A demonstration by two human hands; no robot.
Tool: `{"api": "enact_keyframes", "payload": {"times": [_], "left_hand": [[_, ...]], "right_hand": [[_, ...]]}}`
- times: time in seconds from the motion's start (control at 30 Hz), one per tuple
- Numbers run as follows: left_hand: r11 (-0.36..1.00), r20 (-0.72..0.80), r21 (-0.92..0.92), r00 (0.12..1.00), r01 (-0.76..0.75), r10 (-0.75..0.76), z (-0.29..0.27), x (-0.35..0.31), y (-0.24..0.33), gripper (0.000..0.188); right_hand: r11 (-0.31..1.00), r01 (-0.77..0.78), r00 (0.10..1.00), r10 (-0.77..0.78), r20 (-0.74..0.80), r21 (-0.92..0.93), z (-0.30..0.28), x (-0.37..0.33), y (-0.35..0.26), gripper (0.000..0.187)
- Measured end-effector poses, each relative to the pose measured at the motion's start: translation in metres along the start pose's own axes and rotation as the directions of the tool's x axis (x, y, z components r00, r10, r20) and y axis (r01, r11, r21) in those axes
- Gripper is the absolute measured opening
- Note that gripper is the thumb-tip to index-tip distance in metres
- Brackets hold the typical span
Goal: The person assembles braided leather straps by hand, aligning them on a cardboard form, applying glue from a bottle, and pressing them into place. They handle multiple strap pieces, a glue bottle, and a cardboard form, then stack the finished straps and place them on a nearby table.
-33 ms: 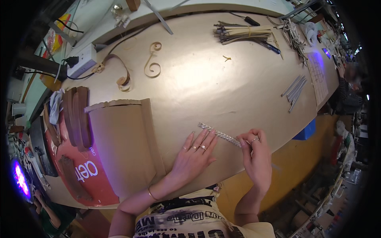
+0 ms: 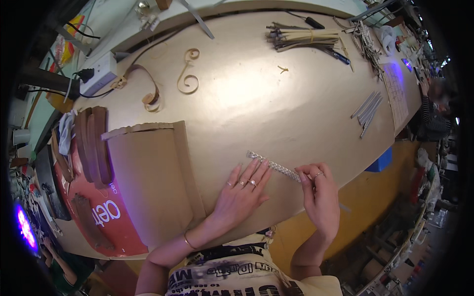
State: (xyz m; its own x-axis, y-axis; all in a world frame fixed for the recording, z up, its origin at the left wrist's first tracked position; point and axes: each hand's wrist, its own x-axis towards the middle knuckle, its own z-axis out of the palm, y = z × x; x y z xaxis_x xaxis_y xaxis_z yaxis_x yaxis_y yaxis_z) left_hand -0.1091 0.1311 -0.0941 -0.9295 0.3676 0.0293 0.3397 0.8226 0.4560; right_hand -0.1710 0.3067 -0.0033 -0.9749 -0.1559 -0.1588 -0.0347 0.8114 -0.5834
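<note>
A narrow silver-grey braided strip [image 2: 281, 168] lies slantwise on the brown-covered table near its front edge. My left hand [image 2: 243, 193] rests palm down with the fingers stretched out, their tips lying on the far-left part of the strip. It wears rings and grips nothing. At the strip's lower right end, my right hand [image 2: 318, 192] is closed in a pinch of thumb and fingers on it. That end is partly hidden by the fingers.
Left of my hands lie a folded cardboard sheet [image 2: 153, 182], a red panel [image 2: 111, 207] and brown strips [image 2: 94, 148]. Farther off are curled tan strips [image 2: 188, 84], a tied bundle of strips [image 2: 303, 38] and several thin grey strips [image 2: 368, 111]. A power strip [image 2: 101, 74] stands at far left.
</note>
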Motion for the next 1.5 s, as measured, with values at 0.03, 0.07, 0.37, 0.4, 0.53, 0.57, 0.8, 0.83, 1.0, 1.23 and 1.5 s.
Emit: {"api": "enact_keyframes", "payload": {"times": [0.03, 0.07, 0.37, 0.4, 0.53, 0.57, 0.8, 0.83, 1.0, 1.23, 1.5], "left_hand": [[1.0, 0.005, 0.016, 1.0, -0.001, 0.001, 0.0, -0.002, 0.0, 0.066], [1.0, 0.001, 0.008, 1.0, 0.002, -0.002, 0.0, -0.002, 0.001, 0.065], [0.986, -0.133, -0.156, 0.988, 0.06, -0.081, -0.008, 0.015, -0.01, 0.05], [0.988, -0.181, -0.133, 0.978, 0.082, -0.106, -0.011, 0.02, -0.01, 0.047], [0.989, -0.207, -0.001, 0.967, 0.148, -0.145, -0.014, 0.044, -0.011, 0.036], [0.993, -0.227, 0.007, 0.968, 0.116, -0.112, -0.015, 0.046, -0.012, 0.037], [0.994, -0.245, -0.073, 0.964, 0.084, -0.1, -0.01, 0.012, -0.019, 0.041], [0.994, -0.266, 0.001, 0.959, 0.105, -0.101, -0.009, 0.004, -0.018, 0.042], [0.976, -0.031, 0.13, 0.984, 0.177, -0.175, -0.007, -0.029, 0.007, 0.048], [0.964, 0.055, 0.231, 0.988, 0.13, -0.147, 0.008, -0.045, 0.035, 0.058], [0.994, 0.025, 0.091, 0.998, 0.063, -0.066, 0.004, -0.024, 0.038, 0.071]], "right_hand": [[0.998, 0.01, 1.0, -0.011, 0.012, 0.059, -0.001, 0.0, -0.001, 0.014], [0.995, -0.008, 0.998, 0.002, 0.066, 0.097, -0.001, 0.0, -0.002, 0.016], [0.94, -0.231, 0.972, 0.212, 0.103, 0.249, 0.013, 0.011, 0.021, 0.017], [0.928, -0.264, 0.963, 0.242, 0.114, 0.262, 0.011, 0.01, 0.023, 0.016], [0.914, -0.217, 0.974, 0.225, 0.016, 0.342, 0.003, 0.004, 0.028, 0.015], [0.915, -0.21, 0.974, 0.225, -0.005, 0.345, 0.001, 0.002, 0.029, 0.015], [0.925, -0.194, 0.979, 0.202, 0.012, 0.327, -0.016, -0.012, 0.032, 0.014], [0.919, -0.205, 0.978, 0.207, 0.033, 0.337, -0.016, -0.015, 0.029, 0.013], [0.904, -0.191, 0.979, 0.146, 0.143, 0.381, 0.0, -0.011, 0.014, 0.009], [0.984, -0.037, 0.991, 0.013, 0.136, 0.175, 0.009, 0.015, -0.01, 0.005], [0.948, -0.075, 0.982, 0.017, 0.187, 0.31, 0.045, 0.053, 0.015, 0.006]]}}
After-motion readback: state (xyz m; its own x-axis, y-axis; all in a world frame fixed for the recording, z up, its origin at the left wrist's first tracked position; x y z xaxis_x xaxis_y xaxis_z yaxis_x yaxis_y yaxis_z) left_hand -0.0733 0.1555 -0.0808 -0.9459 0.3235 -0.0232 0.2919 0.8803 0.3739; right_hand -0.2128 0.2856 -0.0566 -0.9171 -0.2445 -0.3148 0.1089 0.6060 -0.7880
